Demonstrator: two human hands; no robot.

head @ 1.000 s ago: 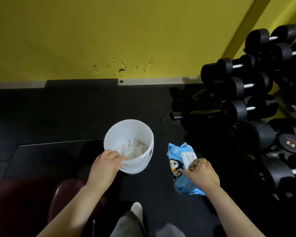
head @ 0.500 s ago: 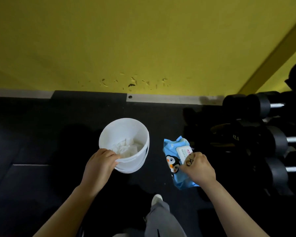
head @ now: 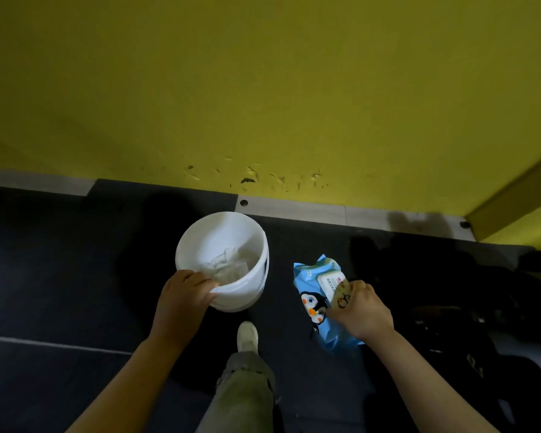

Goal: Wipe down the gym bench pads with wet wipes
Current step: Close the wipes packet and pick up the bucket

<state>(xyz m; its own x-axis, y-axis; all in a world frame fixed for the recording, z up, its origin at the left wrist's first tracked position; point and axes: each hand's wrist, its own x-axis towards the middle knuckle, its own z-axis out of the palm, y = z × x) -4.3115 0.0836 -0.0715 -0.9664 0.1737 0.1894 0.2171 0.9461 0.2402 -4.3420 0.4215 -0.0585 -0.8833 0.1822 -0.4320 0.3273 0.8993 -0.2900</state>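
the left hand (head: 183, 303) grips the near rim of a round white plastic bucket (head: 231, 232) holding crumpled used wipes (head: 228, 270). just right, the right hand (head: 361, 310) clutches the glossy blue penguin-print wet wipes pack (head: 313, 295), covering part of its lid, above the black floor (head: 44, 276); dark shapes at far right are hard to make out.

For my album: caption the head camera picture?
Left hand holding white bucket, right hand holding blue wipes pack.

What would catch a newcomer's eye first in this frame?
Probably the white bucket at the centre, bright against the dark floor, with crumpled wipes inside and the left hand gripping its near rim. Right of it, the right hand grips a blue penguin-print wet wipe pack. A yellow wall fills the upper half.
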